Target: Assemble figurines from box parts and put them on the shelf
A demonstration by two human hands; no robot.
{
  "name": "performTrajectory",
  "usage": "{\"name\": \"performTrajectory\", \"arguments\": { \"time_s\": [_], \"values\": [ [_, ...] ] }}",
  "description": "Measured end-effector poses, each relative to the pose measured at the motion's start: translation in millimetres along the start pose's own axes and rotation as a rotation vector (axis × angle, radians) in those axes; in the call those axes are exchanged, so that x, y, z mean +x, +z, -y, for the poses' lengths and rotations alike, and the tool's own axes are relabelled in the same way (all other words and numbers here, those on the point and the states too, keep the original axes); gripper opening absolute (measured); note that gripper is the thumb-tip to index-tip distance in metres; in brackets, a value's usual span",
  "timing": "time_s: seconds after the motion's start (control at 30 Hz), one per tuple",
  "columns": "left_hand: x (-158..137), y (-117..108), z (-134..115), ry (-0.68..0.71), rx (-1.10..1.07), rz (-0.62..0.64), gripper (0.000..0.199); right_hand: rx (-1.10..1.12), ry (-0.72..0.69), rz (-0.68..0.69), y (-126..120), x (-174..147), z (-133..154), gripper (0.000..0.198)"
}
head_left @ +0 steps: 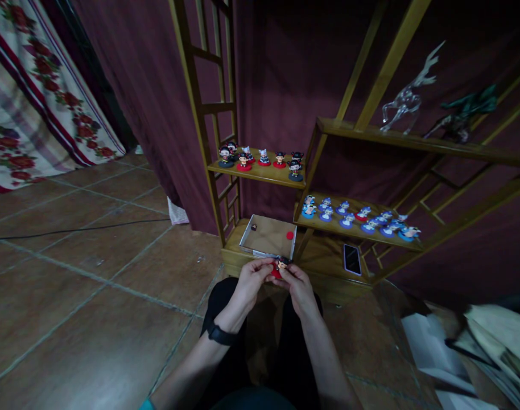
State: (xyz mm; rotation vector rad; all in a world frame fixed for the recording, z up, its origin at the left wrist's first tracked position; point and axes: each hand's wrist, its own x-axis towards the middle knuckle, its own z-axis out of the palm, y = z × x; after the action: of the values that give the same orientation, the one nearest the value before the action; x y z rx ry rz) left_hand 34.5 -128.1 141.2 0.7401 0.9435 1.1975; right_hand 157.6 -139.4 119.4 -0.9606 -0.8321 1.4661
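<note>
Between my two hands is a small black-haired figurine [283, 262] in red, held just in front of the low shelf. My left hand [254, 279] is closed on its red lower part, which looks like a round base. My right hand [297, 283] pinches the figurine from the other side. Right behind them sits a shallow cardboard box [266, 239]. Inside the box lie a red disc [289, 235] near the right wall and a small dark piece [254, 227] at the far left corner.
Several figurines [264, 158] stand on the upper left shelf, and several blue-purple ones [347, 220] on the right shelf. A phone [352, 259] lies beneath them. A clear horse ornament [407, 102] and a dark green ornament [465, 114] stand higher up. White boxes [434, 347] are at the floor's right.
</note>
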Motion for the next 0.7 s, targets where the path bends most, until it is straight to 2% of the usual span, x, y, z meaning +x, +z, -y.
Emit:
{"name": "performTrajectory", "arguments": {
  "time_s": [0.27,0.5,0.7],
  "values": [
    [1.0,1.5,0.1,0.006,0.017,-0.003,0.031,0.052,0.049,-0.002,-4.1,1.9,-0.8,0.027],
    [-0.4,3.3,-1.0,0.041,0.072,0.003,0.03,-0.048,-0.042,-0.021,0.6,-0.4,-0.1,0.025],
    [1.5,2.8,-0.2,0.037,0.074,-0.01,0.031,0.001,0.013,-0.025,-1.7,0.9,0.6,0.028]
  ]
}}
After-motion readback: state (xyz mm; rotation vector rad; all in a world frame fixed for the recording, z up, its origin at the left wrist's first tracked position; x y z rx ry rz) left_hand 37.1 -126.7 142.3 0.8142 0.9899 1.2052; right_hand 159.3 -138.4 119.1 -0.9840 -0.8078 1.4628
